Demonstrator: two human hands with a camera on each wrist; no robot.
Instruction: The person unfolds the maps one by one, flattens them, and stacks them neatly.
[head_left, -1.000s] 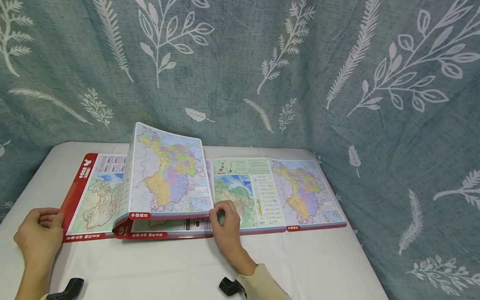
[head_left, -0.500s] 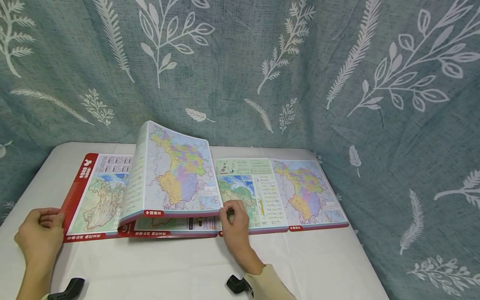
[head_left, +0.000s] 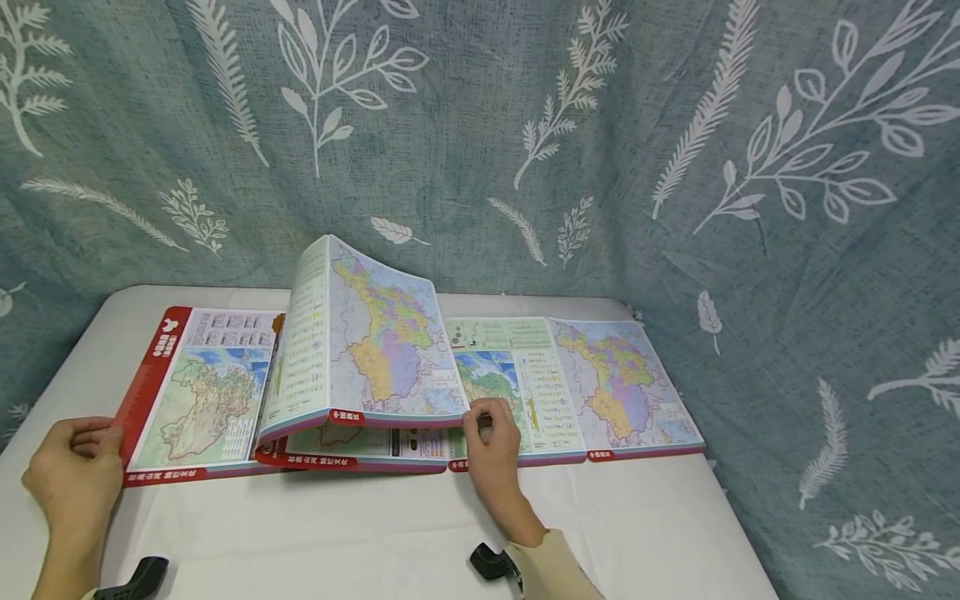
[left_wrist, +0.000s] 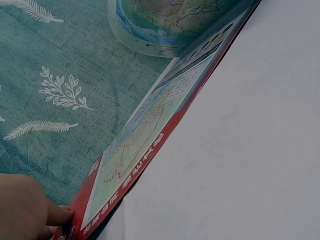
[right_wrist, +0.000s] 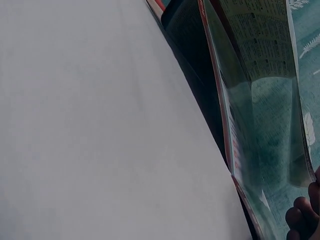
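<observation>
At the left, the left hand point(head_left: 78, 467) pinches the red end of the folding map point(head_left: 138, 429) between thumb and fingers, close to its near left corner and not far from the left edge of the table point(head_left: 337, 533). The map's long axis runs left to right, roughly parallel to the table's far edge; its red band faces the left edge, and its red-labelled long side faces the near edge. Toward the middle, a leaf point(head_left: 390, 342) stands raised: it curls up along its left side and slopes down to the right, its political map facing up and toward the right edge. The right hand point(head_left: 495, 433) holds this leaf's near right corner in a pinch, above the flat panels. Farther right, a green panel point(head_left: 532, 342) and another political map panel point(head_left: 622, 383) lie flat, the latter ending just beside the table's right edge.
</observation>
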